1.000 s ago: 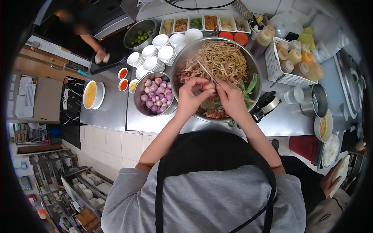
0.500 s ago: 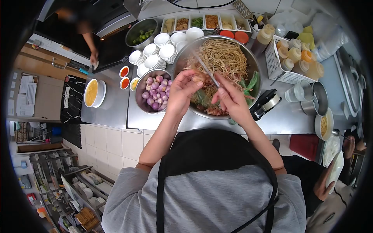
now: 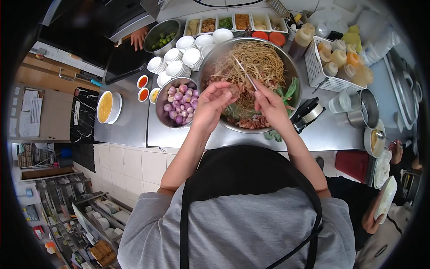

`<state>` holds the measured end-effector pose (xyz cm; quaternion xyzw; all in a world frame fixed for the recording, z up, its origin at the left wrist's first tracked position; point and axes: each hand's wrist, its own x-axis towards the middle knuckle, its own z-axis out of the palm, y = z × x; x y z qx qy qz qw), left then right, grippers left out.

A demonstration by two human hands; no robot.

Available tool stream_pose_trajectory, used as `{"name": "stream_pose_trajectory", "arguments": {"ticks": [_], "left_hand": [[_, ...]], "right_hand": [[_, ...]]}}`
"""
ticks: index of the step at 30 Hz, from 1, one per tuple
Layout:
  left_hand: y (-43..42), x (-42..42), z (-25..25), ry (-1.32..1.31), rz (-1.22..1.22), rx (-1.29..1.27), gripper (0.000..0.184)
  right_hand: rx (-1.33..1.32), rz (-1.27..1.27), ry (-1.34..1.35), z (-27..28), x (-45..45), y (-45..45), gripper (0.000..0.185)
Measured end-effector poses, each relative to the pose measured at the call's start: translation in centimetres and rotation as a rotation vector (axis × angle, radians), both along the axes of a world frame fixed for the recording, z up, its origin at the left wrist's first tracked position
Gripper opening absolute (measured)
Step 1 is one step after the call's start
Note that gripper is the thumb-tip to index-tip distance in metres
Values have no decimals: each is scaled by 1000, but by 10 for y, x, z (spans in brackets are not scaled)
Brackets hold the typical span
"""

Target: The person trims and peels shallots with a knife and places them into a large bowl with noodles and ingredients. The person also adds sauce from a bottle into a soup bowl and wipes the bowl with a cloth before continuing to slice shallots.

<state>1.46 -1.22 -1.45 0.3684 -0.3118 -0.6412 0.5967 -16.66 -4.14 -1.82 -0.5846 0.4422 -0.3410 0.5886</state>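
Note:
My left hand [image 3: 214,102] pinches a small brownish, rounded piece, perhaps a shallot, above the near part of a large steel bowl [image 3: 293,69]. In my right hand [image 3: 270,105] is a knife [image 3: 244,72], its thin blade slanting up and to the left over the bowl. Long, brown noodle-like strands [image 3: 257,58] fill the bowl's far side. Nearer me lie reddish peelings [image 3: 253,122] and a green plastic bag [image 3: 291,93]. Left of my left hand, a smaller steel bowl holds purple shallots [image 3: 180,103].
Stacked white bowls [image 3: 177,69] and a steel bowl of green limes [image 3: 163,41] stand at back left. A white basket of bottles [image 3: 316,71] is at right, near a black tape dispenser [image 3: 309,114]. One person's hand [image 3: 139,38] is at upper left; another person's hand [image 3: 371,222] holds a white plate.
The knife has moved slightly right, its tip farther from my left hand. At upper left, the other person's hand has shifted up and right. A spoon is now over the right-hand bowl.

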Motion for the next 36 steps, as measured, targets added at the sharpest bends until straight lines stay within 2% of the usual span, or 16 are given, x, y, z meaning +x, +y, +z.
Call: {"name": "stream_pose_trajectory", "arguments": {"ticks": [5, 7, 8, 10, 11, 13, 18, 26, 29, 32, 36], "left_hand": [[0, 2, 3, 7, -16, 49, 30], [0, -2, 8, 51, 51, 68, 26], [0, -2, 6, 51, 50, 70, 26], [-1, -2, 3, 65, 51, 66, 24], [-1, -2, 4, 65, 50, 68, 24], [-1, -3, 7, 4, 40, 48, 24], [4, -3, 12, -100, 49, 4, 24], [5, -2, 13, -169, 55, -30, 23], [5, -5, 12, -184, 74, -47, 23], [7, -8, 10, -211, 108, -82, 23], [8, -9, 7, -226, 133, -85, 22]], "right_hand": [[-142, -32, 229, -2, -8, -1, 42], [-514, -186, 309, 15, -2, 8, 42], [-512, -188, 309, 22, -2, 11, 42], [-261, -36, 119, 33, -3, 15, 43], [-259, -37, 119, 29, -3, 15, 43], [-305, 180, 110, 18, -3, 14, 47], [-288, 127, -29, 22, 10, 24, 43], [-178, 193, 32, 24, 5, 21, 42], [-217, 153, -24, 19, 9, 22, 42], [-366, 69, -30, 15, 13, 23, 40], [-358, 24, -31, 10, 16, 25, 37]]}}
